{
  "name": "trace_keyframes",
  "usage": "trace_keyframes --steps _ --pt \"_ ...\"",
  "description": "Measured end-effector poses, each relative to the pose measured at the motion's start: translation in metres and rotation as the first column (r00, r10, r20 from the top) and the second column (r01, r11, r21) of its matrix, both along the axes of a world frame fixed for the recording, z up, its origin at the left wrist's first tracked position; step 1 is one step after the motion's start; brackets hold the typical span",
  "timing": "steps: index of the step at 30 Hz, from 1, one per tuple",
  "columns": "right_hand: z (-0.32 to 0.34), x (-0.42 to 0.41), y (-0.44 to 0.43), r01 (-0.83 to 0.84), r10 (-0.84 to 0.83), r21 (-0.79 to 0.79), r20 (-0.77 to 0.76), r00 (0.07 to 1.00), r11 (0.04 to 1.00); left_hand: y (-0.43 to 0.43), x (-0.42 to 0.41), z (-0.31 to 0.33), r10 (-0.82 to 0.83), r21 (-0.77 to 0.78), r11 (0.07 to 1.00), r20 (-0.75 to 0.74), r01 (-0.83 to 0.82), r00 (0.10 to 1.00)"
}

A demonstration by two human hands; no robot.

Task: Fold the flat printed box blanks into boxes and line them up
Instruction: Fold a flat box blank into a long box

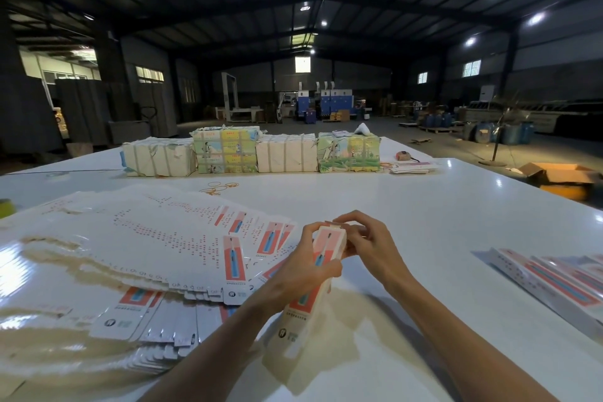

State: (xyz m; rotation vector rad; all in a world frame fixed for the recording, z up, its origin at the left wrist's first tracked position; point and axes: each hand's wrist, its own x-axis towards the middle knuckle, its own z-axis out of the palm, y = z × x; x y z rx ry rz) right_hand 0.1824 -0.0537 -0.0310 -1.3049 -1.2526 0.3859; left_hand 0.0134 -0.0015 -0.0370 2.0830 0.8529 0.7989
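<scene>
A long narrow printed box (305, 300), white with a red and blue panel, is held up over the white table (408, 212), its far end raised. My left hand (305, 266) grips its upper part from the left. My right hand (362, 243) pinches the far end flap with curled fingers. A wide fanned pile of flat box blanks (146, 251) lies to the left. Several folded boxes (554, 281) lie side by side at the right edge.
Wrapped bundles (251, 152) stand in a row across the far side of the table, with rubber bands (218, 189) in front of them and loose blanks (411, 168) at their right. An open cardboard carton (561, 178) sits on the floor to the right.
</scene>
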Motion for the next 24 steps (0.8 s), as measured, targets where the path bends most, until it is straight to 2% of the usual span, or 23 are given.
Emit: trace_keyframes --steps 3,5,12,17,24 --pt "0.001 0.0 0.0 -0.094 0.088 -0.047 -0.123 0.989 0.994 0.008 0.001 -0.005 -0.048 -0.072 0.996 0.047 0.051 0.998" --pt "0.003 -0.002 0.0 -0.134 0.121 -0.043 -0.227 0.966 0.99 0.012 0.0 -0.006 -0.048 -0.054 0.997 0.029 0.049 0.998" --pt "0.006 0.0 -0.001 -0.162 0.119 -0.058 -0.449 0.886 0.985 0.008 -0.002 -0.005 -0.089 -0.04 0.995 0.053 0.092 0.995" --pt "0.005 0.005 -0.001 -0.166 0.096 -0.101 -0.491 0.866 0.981 0.004 -0.006 0.0 -0.121 0.073 0.99 0.014 0.12 0.993" --pt "0.002 0.01 0.0 -0.162 0.088 -0.135 -0.438 0.895 0.978 -0.001 -0.008 0.0 -0.061 0.162 0.984 -0.078 0.073 0.995"
